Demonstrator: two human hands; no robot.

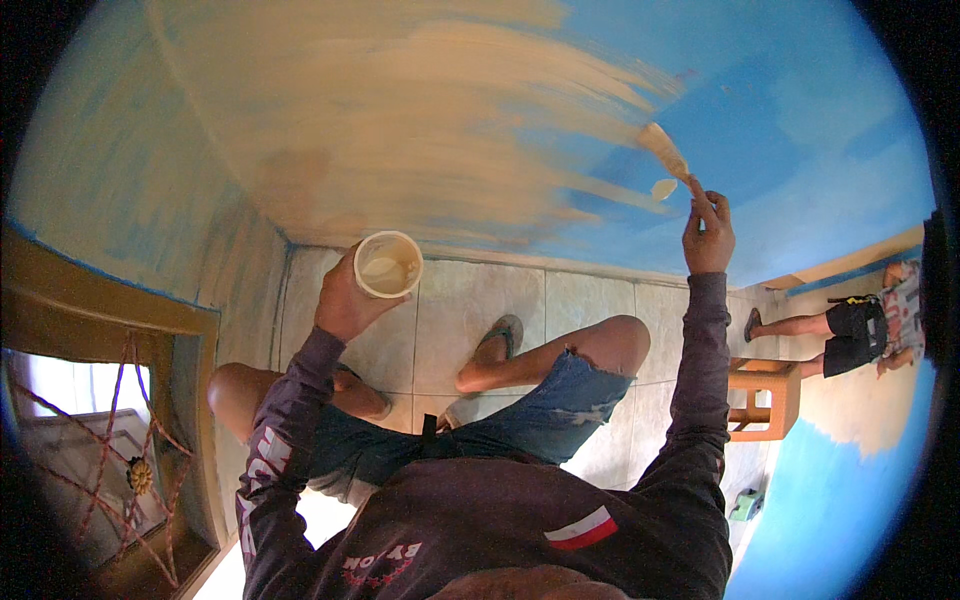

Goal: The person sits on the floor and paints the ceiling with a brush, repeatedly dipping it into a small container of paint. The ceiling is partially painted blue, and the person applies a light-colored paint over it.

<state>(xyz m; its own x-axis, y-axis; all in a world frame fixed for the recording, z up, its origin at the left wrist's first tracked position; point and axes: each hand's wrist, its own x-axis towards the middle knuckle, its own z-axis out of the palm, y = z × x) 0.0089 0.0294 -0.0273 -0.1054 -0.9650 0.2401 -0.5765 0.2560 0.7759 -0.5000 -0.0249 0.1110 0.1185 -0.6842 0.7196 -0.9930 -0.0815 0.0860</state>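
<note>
My left hand (pixel 343 302) is closed around a cream-coloured round tub (pixel 418 262), its open top facing up. Pale paint (pixel 384 272) lies inside the tub. With my right arm stretched out, my right hand (pixel 708 236) grips a paintbrush (pixel 663 150) by its handle. The bristles are coated in beige and touch or lie very close to the wall (pixel 730 130); I cannot tell which. Beside the brush is a small pale cream patch (pixel 664 189). Beige strokes cover much of the wall to the left, and blue shows on the right.
A barred window (pixel 100 450) in a brown frame is at the left. My bent knees and feet are over the tiled floor (pixel 470 290). To the right are an orange-brown stool (pixel 765 400), a person in dark shorts (pixel 858 330) and a small green object (pixel 746 505).
</note>
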